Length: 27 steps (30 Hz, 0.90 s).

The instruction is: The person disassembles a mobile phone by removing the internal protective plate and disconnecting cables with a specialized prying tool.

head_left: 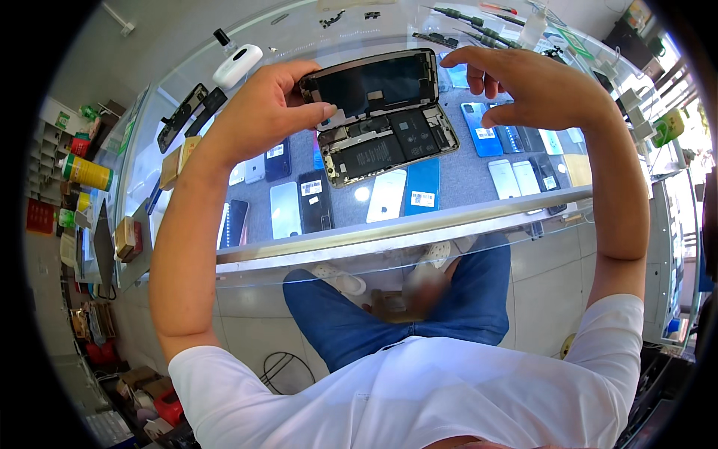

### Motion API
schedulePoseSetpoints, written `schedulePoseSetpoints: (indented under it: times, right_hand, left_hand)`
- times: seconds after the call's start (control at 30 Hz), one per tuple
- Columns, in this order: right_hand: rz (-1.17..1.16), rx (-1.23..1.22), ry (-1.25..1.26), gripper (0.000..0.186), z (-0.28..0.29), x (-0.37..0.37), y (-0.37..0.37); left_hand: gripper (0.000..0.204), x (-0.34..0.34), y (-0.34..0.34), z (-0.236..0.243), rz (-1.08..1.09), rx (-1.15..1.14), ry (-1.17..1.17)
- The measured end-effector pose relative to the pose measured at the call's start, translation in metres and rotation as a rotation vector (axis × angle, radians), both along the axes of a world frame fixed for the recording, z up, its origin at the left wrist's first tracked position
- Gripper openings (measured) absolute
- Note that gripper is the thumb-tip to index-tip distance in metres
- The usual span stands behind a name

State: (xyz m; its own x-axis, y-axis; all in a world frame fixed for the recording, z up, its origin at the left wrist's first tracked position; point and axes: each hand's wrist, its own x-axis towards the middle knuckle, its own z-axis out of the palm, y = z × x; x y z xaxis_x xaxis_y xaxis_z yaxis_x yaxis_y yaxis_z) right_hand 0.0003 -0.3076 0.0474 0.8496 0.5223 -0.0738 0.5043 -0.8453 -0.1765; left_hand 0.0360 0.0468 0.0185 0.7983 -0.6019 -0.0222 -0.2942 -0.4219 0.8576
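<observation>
An opened smartphone [362,156] is held up over the glass counter. Its black battery and inner parts lie bare in the lower half. The screen half [351,88] is folded up along the far side, its dark inner face toward me. My left hand [273,112] grips the phone's left side, thumb on the inner face of the raised screen and fingers behind it. At the phone's right, my right hand [542,86] is empty with thumb and fingers apart. Its index fingertip is close to the screen's upper right corner; whether it touches cannot be told.
Beneath the glass counter's front rail [404,241] lie several phones, among them a blue phone [482,133] and a white phone [387,196]. Screwdrivers [479,26] and a clear bottle [532,28] stand at the far right. Far left are a white device [238,66] and phone parts [183,116].
</observation>
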Motion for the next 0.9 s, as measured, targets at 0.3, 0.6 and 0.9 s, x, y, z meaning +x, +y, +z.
schedulePoseSetpoints:
  times: [0.3,0.6,0.9]
  right_hand:
    - [0.002,-0.031,-0.01,0.052,0.001,-0.005,0.003]
    - [0.128,-0.043,-0.029,0.044,-0.001,0.001,-0.005]
    - [0.091,-0.033,-0.015,0.043,-0.001,0.0,-0.002]
  left_hand:
    - [0.036,-0.002,0.0,0.003,0.02,-0.015,0.03]
    - [0.036,-0.004,-0.003,0.004,0.001,-0.013,0.013]
    - [0.034,-0.007,-0.003,0.003,0.018,-0.029,-0.009]
